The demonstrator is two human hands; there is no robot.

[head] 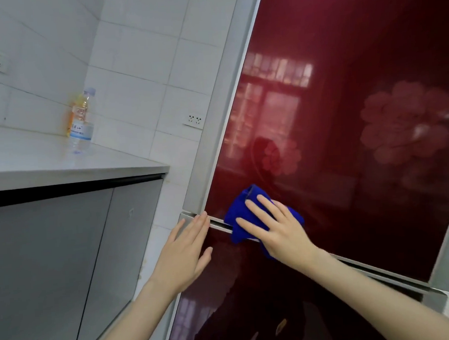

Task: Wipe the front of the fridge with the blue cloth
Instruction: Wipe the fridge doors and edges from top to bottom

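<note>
Glossy dark-red glass-fronted fridge (346,110), faint flower pattern on the upper door. Crumpled bright blue microfibre cloth (238,213) lies against the fridge front, straddling the silver metal strip (219,224) between upper and lower doors, near the left edge. Right hand (277,232) presses flat on the cloth, fingers spread and straight, not clenched. Left hand (184,253) is released, fingers straight, holding nothing, its fingertips at the strip's left end. A clear plastic bottle of yellowish liquid (81,118) stands on the white countertop (33,158) beside the fridge.
</note>
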